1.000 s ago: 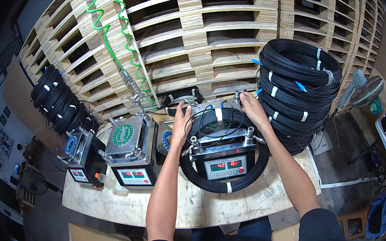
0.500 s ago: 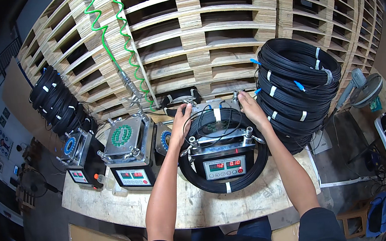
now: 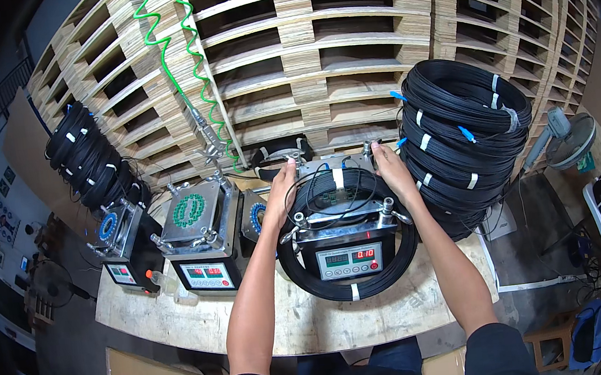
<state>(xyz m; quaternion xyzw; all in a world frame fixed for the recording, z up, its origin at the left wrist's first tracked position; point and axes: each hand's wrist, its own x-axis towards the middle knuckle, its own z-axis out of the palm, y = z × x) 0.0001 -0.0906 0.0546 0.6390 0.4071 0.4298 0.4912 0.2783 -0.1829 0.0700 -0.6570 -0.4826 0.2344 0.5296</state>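
Head view: the left hand's [image 3: 286,187] fingers bend part-closed at a metal knob [image 3: 299,160] on the machine's [image 3: 340,229] far-left corner, the right hand's [image 3: 391,169] likewise at the far-right corner — gripping or merely touching, I cannot tell. The machine sits between and nearer than them; smooth black cable [image 3: 322,286] loops over its top and round its front. Right of the right fingers rises a ridged, hollow stack [image 3: 449,139] — coiled cable. Left of the left fingers, a steel plate [image 3: 212,197] carries green pieces [image 3: 177,213]; nearer, a clear bottle [image 3: 168,284], contents unclear, sits on the wooden table [image 3: 315,325].
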